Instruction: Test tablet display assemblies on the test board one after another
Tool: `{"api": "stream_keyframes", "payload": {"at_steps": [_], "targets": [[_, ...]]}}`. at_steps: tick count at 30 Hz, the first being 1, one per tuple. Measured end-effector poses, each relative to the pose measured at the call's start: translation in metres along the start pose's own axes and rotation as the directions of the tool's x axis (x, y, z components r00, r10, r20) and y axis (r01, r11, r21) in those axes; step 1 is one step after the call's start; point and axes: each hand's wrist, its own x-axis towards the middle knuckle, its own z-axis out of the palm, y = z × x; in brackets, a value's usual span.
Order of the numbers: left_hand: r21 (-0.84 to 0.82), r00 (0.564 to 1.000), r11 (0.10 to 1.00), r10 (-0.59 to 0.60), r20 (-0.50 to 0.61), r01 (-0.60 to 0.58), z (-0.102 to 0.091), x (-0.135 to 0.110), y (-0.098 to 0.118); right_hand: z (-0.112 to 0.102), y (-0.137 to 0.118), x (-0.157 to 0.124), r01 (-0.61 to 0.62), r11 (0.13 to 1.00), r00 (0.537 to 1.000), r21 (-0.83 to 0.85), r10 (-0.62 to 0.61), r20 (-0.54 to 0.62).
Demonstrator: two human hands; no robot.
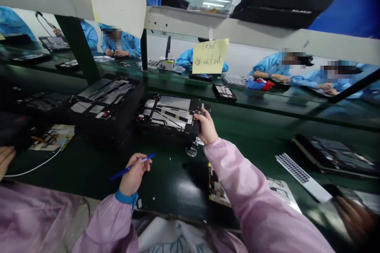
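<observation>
Unit [170, 114]: dark and open, silver panels up, mid-bench [172, 189], ahead of both hands.
Work on unit: I judge this as steadying or positioning the unit with the right hand [208, 126], the pen side idle.
Next for unit: I'd say moving it calls for a firm hold at that end and care for the round part [192, 150] just on the near side of it.
Right hand: holding the unit's right end, thumb and fingers touching it; I cannot tell whether any weight is lifted.
Pen [118, 174]: blue, held slantwise in the left hand [133, 174], which is nearer me than the unit, apart from it and slightly left.
Stack [105, 99]: tall, just left of the unit; past it I get a yellow-edged board [55, 136], a white cable [38, 171] and a neighbour's hand [4, 160].
White strip [308, 182]: far right, beside a dark pile [338, 154]; a blurred hand [353, 213] is near.
Note [210, 57]: yellow, hanging before blue-sleeved co-workers [268, 67].
</observation>
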Motion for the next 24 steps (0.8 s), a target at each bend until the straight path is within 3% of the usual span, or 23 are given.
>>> {"api": "stream_keyframes", "payload": {"at_steps": [2,6,9,11,13,14,17,20,24], "targets": [[-0.021,0.99,0.999,0.035,-0.138,-0.039,-0.002,0.002,-0.001,-0.016,-0.006,-0.035,-0.011,0.999,1.0,0.044,0.012,-0.014],[0.025,0.955,0.999,0.041,-0.293,-0.036,-0.009,-0.004,0.007,-0.056,-0.001,-0.117,-0.208,0.978,0.976,0.011,0.208,-0.067],[0.365,0.955,0.931,0.087,-0.284,0.024,-0.016,-0.018,0.019,-0.084,0.023,-0.174,-0.351,0.936,0.935,-0.03,0.349,-0.07],[0.638,0.969,0.765,0.084,-0.231,0.086,-0.021,-0.028,0.026,-0.099,0.044,-0.203,-0.365,0.921,0.931,-0.139,0.362,-0.046],[0.797,0.982,0.594,0.068,-0.178,0.103,-0.024,-0.036,0.03,-0.108,0.061,-0.223,-0.223,0.899,0.974,-0.377,0.224,-0.042],[0.837,0.986,0.538,0.063,-0.155,0.097,-0.025,-0.039,0.03,-0.111,0.067,-0.229,-0.108,0.848,0.993,-0.519,0.115,-0.019],[0.88,0.991,0.47,0.078,-0.108,0.059,-0.023,-0.046,0.027,-0.109,0.076,-0.233,0.218,0.552,0.975,-0.805,-0.098,0.197],[0.893,0.995,0.449,0.068,-0.069,0.031,-0.018,-0.048,0.024,-0.098,0.079,-0.227,0.355,0.349,0.932,-0.867,-0.061,0.357],[0.919,0.998,0.392,0.024,-0.057,0.043,-0.017,-0.045,0.024,-0.088,0.082,-0.22,0.367,0.313,0.926,-0.876,-0.03,0.377]]}}
